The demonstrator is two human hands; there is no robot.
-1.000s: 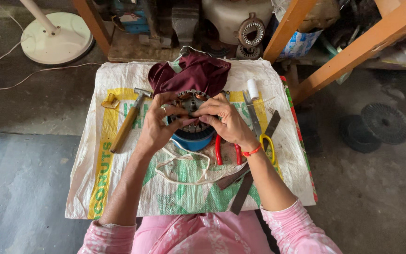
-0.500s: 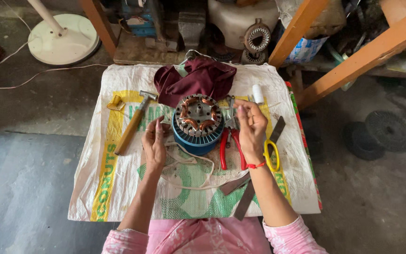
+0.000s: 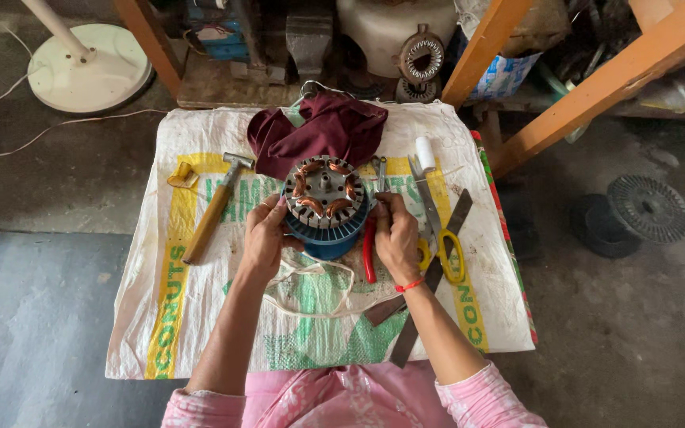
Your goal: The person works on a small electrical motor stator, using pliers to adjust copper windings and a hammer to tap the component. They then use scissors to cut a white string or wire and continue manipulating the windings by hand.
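Motor stator [image 3: 325, 194], copper-wound on blue housing, between both hands [image 3: 267, 238].

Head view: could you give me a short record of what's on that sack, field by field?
surface: woven sack spread on the floor
centre: motor stator with copper windings, on a blue base
left hand: touching the stator's left side
right hand: at the stator's right edge
left of stator: hammer
right of stator: red-handled pliers, yellow-handled scissors
behind: maroon cloth

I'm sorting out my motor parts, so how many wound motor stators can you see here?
2. One stator sits on the blue housing on the sack, between the left hand and right hand. A second stator stands at the back, under the bench. Clutter there may hide more.
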